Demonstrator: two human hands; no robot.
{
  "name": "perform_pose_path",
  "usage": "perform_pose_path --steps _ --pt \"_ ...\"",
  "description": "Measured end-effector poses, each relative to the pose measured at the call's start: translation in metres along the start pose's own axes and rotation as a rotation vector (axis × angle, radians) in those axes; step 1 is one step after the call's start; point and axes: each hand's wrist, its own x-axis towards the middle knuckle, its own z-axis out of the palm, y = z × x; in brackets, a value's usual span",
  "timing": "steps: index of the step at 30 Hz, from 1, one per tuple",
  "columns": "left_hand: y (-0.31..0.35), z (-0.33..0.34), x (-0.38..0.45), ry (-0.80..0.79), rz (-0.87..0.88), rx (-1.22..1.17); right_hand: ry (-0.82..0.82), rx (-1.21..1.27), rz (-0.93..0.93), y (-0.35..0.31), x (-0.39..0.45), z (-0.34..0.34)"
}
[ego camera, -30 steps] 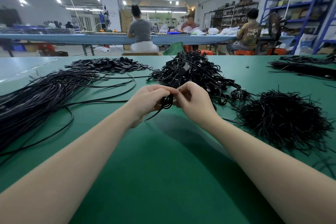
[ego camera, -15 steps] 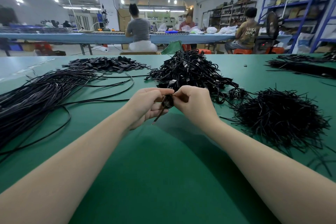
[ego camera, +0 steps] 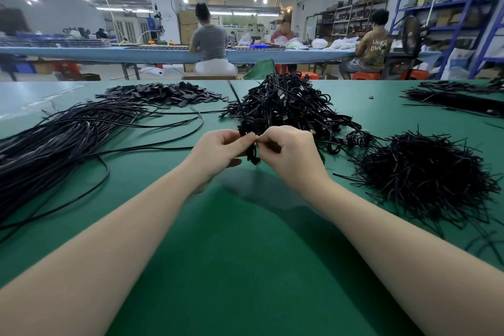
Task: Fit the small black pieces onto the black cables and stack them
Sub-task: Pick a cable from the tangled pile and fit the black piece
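Observation:
My left hand (ego camera: 218, 153) and my right hand (ego camera: 286, 155) meet fingertip to fingertip over the green table (ego camera: 245, 254). Between them they pinch a coiled black cable (ego camera: 252, 154), whose bundled end hangs just below the fingers. Whether a small piece sits on it is hidden by the fingers. Right behind my hands lies a tall heap of coiled black cables (ego camera: 289, 106). Loose long black cables (ego camera: 68, 139) spread over the left side. A flat pile of small black pieces (ego camera: 161, 94) lies at the far left.
A bristly mound of short black strips (ego camera: 420, 174) sits at the right. More black cables (ego camera: 458, 98) lie at the far right edge. Beyond the table, three people sit at a long blue bench (ego camera: 136, 53). Blue shelving (ego camera: 463, 22) stands at the right.
My hands have kept the coil pinched and shifted slightly toward the cable heap. A loose cable tail that trailed down-left from the coil a second ago no longer shows.

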Motion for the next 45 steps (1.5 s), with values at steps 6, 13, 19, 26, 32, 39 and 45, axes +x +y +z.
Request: perform_pose_path --steps 6,13,19,26,32,39,45 --pt "0.017 0.008 -0.002 0.082 -0.175 -0.329 -0.040 -0.223 -0.262 -0.006 -0.001 -0.007" --pt "0.013 0.004 -0.006 -0.106 -0.119 -0.403 0.076 -0.026 -0.114 -0.002 -0.003 -0.006" --pt "0.001 0.000 -0.007 -0.037 0.112 -0.046 0.100 0.040 -0.052 0.002 -0.003 0.001" --pt "0.002 0.009 -0.004 0.012 -0.027 -0.137 0.117 0.047 -0.066 -0.004 0.000 -0.001" --pt "0.015 0.008 -0.003 -0.066 -0.315 -0.556 -0.040 -0.256 -0.319 -0.006 0.000 -0.006" --pt "0.011 0.005 -0.005 -0.121 -0.193 -0.403 0.071 -0.070 -0.137 -0.001 -0.004 -0.005" --pt "-0.005 -0.002 -0.004 -0.059 0.160 -0.087 0.064 0.027 -0.060 -0.001 -0.005 0.002"
